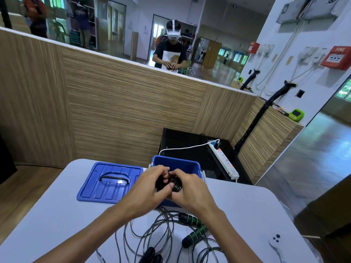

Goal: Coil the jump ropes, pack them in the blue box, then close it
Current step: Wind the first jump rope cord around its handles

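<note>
Blue plastic marks the two parts of the container: the open blue box (176,165) stands at the far edge of the pale table (47,215), just above the middle of the frame, and its lid (110,182) lies flat beside it to the left, handle side up. Both hands meet directly in front of the box opening. The left hand (150,188) and the right hand (190,188) are closed together around a tight black coiled rope (173,184), fingers wrapped over it from either side, so the bundle sits between the palms just at the near rim of the box. Lower in the frame, loose jump ropes (152,230) sprawl in tangled loops across the table, with black handles banded in green (193,226) lying right of centre and another dark handle near the bottom edge. A white controller (276,243) rests at the lower right of the table. Beyond the box, a white power strip (225,160) lies on a black surface.
</note>
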Tool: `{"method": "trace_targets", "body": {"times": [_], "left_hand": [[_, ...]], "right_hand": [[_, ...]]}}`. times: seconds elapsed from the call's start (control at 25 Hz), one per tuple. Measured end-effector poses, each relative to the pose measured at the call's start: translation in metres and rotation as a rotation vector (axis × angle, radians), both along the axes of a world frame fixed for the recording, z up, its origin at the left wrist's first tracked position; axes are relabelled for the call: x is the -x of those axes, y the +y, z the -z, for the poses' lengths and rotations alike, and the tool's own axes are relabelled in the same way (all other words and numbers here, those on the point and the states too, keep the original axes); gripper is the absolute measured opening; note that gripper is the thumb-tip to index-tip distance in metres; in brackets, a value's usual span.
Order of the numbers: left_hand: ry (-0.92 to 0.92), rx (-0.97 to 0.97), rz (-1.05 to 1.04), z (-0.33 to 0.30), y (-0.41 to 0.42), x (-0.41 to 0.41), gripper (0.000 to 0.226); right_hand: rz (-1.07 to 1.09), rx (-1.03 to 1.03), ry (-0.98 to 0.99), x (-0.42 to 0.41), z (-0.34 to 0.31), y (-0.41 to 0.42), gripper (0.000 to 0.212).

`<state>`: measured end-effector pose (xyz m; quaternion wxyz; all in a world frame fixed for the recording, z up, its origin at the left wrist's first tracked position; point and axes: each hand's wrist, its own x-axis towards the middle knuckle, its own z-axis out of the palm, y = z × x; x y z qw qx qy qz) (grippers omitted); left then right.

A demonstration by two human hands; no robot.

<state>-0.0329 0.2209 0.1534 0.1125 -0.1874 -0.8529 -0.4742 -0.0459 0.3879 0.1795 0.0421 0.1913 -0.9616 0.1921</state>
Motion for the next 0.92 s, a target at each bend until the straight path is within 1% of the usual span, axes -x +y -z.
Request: {"method": "trace_targets", "body": {"times": [0.12, 0.2, 0.32, 0.4, 0.52, 0.56, 0.64, 0.68, 0.72, 0.8, 0.88, 0.92], "left_hand": [[0.149, 0.096, -0.063, 0.007, 0.007, -0.007, 0.019], [0.226, 0.131, -0.087, 0.007, 0.007, -0.012, 0.019], [0.216, 0.081, -0.053, 0.009, 0.006, -0.023, 0.015], [0.198, 0.042, -0.030, 0.011, 0.006, -0.029, 0.013], [0.162, 0.002, -0.032, 0.011, 0.002, -0.034, 0.016], [0.155, 0.008, -0.032, 0.012, 0.000, -0.034, 0.015], [0.210, 0.104, -0.078, 0.013, -0.003, -0.030, 0.007], [0.244, 0.165, -0.122, 0.014, -0.003, -0.026, 0.011], [0.271, 0.205, -0.169, 0.015, -0.003, -0.023, 0.020], [0.289, 0.220, -0.243, 0.015, 0.001, -0.018, 0.031], [0.291, 0.214, -0.274, 0.016, 0.007, -0.016, 0.032], [0.265, 0.171, -0.278, 0.016, 0.011, -0.016, 0.031]], "right_hand": [[0.048, 0.007, -0.012, 0.002, 0.007, 0.004, 0.046], [0.043, 0.040, -0.006, 0.003, 0.009, 0.006, 0.054], [0.027, 0.074, -0.010, 0.005, 0.010, 0.005, 0.061], [0.030, 0.107, -0.015, 0.004, 0.015, 0.004, 0.061], [0.061, 0.108, -0.019, 0.000, 0.019, -0.002, 0.060], [0.081, 0.105, -0.008, -0.002, 0.020, -0.005, 0.064], [0.132, 0.106, 0.024, -0.003, 0.021, -0.009, 0.066], [0.168, 0.120, 0.032, -0.002, 0.021, -0.010, 0.064], [0.199, 0.134, 0.031, -0.003, 0.023, -0.012, 0.063], [0.244, 0.155, 0.015, -0.005, 0.027, -0.014, 0.068], [0.277, 0.176, 0.017, -0.006, 0.030, -0.016, 0.075], [0.297, 0.187, 0.025, -0.004, 0.031, -0.015, 0.077]]}}
